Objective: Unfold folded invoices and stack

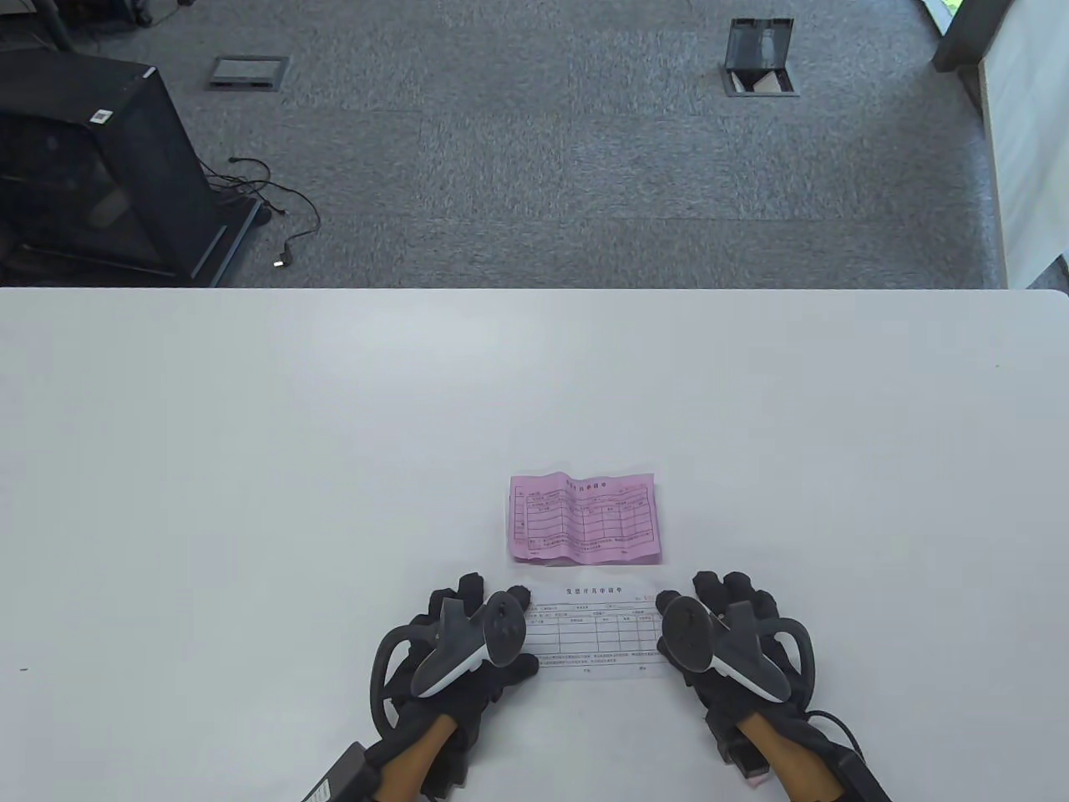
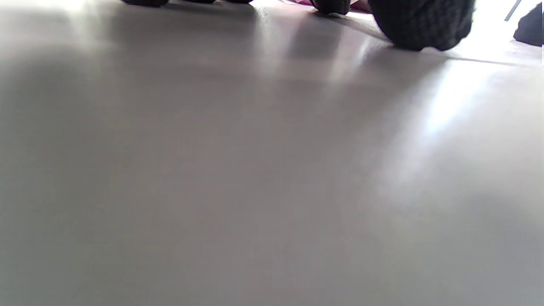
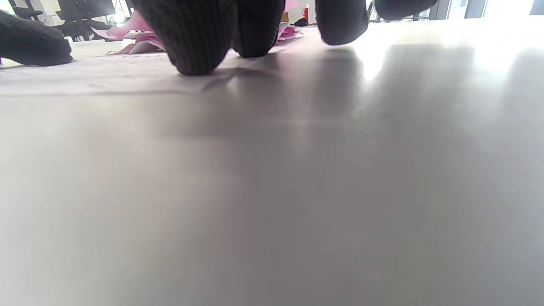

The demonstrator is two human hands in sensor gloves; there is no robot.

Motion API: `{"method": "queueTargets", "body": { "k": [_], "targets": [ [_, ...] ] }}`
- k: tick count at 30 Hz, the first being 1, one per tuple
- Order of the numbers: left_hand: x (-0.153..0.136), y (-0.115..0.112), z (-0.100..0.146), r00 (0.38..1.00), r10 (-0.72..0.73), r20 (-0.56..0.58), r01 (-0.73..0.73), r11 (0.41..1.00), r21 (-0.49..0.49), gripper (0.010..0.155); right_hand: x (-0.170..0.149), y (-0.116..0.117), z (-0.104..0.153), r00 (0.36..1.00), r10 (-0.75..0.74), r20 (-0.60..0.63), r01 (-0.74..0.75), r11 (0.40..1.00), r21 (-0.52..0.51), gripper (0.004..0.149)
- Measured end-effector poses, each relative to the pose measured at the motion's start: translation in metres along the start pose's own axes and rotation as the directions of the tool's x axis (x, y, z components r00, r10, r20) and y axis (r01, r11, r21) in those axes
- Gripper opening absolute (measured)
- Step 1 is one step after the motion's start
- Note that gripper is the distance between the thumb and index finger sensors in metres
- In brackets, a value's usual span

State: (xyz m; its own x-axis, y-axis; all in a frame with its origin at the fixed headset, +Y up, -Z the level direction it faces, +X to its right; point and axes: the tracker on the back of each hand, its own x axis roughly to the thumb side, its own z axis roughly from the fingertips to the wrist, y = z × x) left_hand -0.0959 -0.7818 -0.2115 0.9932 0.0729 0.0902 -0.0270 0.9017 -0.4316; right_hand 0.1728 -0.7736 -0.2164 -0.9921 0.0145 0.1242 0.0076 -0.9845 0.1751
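Table view: a high camera on the person's side looks down and forward across the white table (image 1: 250, 418), taking in the grey carpet (image 1: 543, 150) beyond the far edge; both hands enter at the bottom edge. Left wrist view: a camera almost at tabletop level, close to the surface, faces forward along it, with gloved fingertips (image 2: 420, 25) at the top edge. Right wrist view: equally low and close, facing forward, gloved fingertips (image 3: 199, 38) above. All three views share the tabletop and the pink invoice (image 1: 583, 518); each wrist view also catches the opposite hand at its edge, beside the white invoice (image 1: 595, 628).
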Motion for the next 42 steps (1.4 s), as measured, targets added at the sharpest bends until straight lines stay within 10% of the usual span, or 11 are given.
{"method": "queueTargets", "body": {
  "k": [32, 42],
  "targets": [
    [0.0, -0.001, 0.0, 1.0, -0.011, 0.006, 0.011, 1.0, 0.0, 0.08, -0.009, -0.001, -0.006, 0.98, -0.133, -0.15, 0.134, 0.991, -0.007, 0.078],
    [0.0, -0.001, 0.0, 1.0, -0.012, 0.008, 0.012, 1.0, 0.001, 0.08, 0.007, -0.006, -0.004, 0.902, -0.423, -0.085, 0.423, 0.906, -0.008, 0.069]
  ]
}}
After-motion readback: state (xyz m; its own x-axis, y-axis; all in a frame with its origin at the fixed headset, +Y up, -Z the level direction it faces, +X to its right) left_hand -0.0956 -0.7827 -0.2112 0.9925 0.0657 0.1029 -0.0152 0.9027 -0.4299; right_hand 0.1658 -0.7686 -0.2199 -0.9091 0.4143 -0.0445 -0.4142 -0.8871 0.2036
